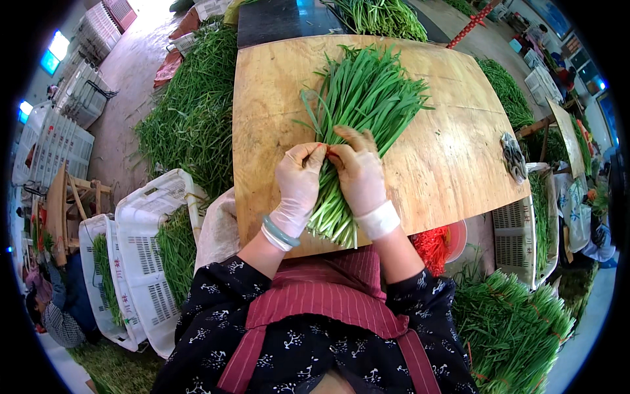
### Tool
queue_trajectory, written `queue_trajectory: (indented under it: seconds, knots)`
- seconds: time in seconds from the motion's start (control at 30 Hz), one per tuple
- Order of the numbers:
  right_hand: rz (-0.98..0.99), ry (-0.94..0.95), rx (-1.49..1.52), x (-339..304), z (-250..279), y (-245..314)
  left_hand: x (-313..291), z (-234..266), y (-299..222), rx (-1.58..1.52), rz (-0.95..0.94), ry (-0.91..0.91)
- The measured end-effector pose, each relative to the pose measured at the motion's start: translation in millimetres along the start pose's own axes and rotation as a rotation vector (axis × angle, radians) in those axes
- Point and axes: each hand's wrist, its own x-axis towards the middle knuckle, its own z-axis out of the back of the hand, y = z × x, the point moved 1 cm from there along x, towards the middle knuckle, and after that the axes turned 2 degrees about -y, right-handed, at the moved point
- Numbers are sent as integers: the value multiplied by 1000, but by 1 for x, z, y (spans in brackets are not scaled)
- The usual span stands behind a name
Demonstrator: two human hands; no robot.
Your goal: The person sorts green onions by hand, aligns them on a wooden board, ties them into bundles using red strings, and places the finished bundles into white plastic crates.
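Observation:
A bunch of garlic chives (374, 92) lies on the wooden board, its green leaves pointing away from me and its pale cut ends (331, 220) toward me. My left hand (298, 174), in a thin translucent glove, is closed in a pinch at the left side of the bunch. My right hand (357, 167), gloved too, lies across the stems with its thumb and finger pinched close to the left fingertips. Between the fingertips shows a small bit of red tie (326, 150); most of it is hidden by my fingers and the stems.
The wooden board (275, 98) fills the middle. More chives (384, 16) lie beyond it, and a large heap (197, 98) stands at left. White crates (154, 253) are at lower left. A tub of red ties (436, 249) and tied bunches (515, 328) sit at lower right. A dark rag (513, 157) lies at the board's right edge.

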Motion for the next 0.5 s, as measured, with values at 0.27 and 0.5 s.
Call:
queue_trajectory:
  seconds: [0.27, 0.5]
  knots:
    - [-544, 45, 102, -17, 6, 15, -11, -5, -16, 223, -469, -3]
    - [-627, -79, 110, -30, -2, 9, -14, -8, -18, 307, -660, 53]
